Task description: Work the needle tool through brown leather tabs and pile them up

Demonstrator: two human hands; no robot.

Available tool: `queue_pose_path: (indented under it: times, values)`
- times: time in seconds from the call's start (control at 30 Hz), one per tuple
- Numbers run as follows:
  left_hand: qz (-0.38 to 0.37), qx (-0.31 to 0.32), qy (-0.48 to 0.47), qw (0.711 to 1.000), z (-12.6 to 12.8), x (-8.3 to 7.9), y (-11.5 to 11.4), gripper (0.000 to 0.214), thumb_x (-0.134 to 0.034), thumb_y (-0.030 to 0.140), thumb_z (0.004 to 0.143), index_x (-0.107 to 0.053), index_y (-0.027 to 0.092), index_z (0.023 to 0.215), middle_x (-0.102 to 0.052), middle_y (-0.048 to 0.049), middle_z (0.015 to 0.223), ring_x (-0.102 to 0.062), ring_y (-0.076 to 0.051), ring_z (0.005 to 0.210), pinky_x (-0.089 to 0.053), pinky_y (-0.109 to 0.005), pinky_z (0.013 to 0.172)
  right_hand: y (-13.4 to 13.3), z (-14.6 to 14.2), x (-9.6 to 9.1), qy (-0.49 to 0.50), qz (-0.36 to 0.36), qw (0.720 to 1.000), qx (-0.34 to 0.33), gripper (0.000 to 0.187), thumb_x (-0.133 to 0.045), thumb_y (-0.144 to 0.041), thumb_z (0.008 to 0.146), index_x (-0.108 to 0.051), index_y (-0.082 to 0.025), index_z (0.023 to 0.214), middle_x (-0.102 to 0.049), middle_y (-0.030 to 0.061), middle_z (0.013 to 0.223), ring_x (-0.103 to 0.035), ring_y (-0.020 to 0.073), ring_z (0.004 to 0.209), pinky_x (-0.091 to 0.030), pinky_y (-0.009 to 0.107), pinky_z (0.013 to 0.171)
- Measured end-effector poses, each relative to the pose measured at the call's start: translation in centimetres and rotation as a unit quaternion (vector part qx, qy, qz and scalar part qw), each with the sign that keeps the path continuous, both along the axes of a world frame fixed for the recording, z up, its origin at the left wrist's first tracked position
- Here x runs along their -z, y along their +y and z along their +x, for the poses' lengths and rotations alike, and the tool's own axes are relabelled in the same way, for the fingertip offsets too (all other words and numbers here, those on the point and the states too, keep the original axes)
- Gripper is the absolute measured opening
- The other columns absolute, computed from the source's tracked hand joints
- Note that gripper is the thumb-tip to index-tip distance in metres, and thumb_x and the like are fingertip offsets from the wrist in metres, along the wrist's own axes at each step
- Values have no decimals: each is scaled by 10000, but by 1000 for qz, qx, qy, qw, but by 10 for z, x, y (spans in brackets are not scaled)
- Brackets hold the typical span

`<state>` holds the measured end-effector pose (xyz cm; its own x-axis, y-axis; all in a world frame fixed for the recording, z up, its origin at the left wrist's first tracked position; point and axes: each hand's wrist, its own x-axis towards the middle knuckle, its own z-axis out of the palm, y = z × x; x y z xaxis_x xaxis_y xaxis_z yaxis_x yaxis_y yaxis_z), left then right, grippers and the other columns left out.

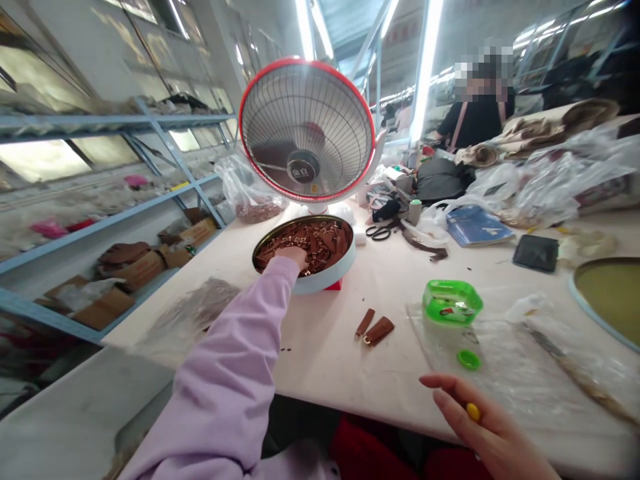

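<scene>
My left hand [294, 256], at the end of a lilac sleeve, reaches into a round light-blue tin [330, 272] on the table. Its fingers are hidden among the many brown leather straps [325, 240] with small metal buckles inside. Low on the right, my right hand [475, 417] hovers by the table's front edge. A yellow, rounded end of something [473, 411] sticks out of it; the rest is hidden, and thumb and forefinger point forward. Between the hands lie a narrow brown leather strip [365, 323] and a wider leather tab [380, 331] with a metal ring.
A red-rimmed fan-shaped heater [307, 130] stands behind the tin. Right of centre are a green plastic box [453, 302], a green cap [469, 360] and a clear plastic sheet [505, 360]. Black scissors [379, 233] lie farther back. A person [477, 110] is beyond the table.
</scene>
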<state>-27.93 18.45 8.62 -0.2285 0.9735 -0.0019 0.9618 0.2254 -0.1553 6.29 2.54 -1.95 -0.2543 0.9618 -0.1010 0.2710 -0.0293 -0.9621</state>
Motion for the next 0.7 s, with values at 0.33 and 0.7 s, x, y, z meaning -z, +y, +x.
queue_pose_path:
  times: [0.33,0.7]
  values:
    - [184,27,-68,980,-9,-12,-33,281,-417,234,835,-646,91,914,-633,-182,1015,-566,-255,964,-392,-358,857,-28,-1,-10,2,46,998,-30,341,-534,-517,729,-689,-245,864,-596,10,646,-531,153,566,-450,226,521]
    - [397,141,-326,846,65,-22,-112,215,-365,286,887,-518,143,937,-661,-56,798,-627,-130,714,-478,-234,655,-44,-17,-31,93,-17,995,-21,470,-549,-583,702,-637,-162,890,-345,-61,485,-316,96,449,-249,230,419]
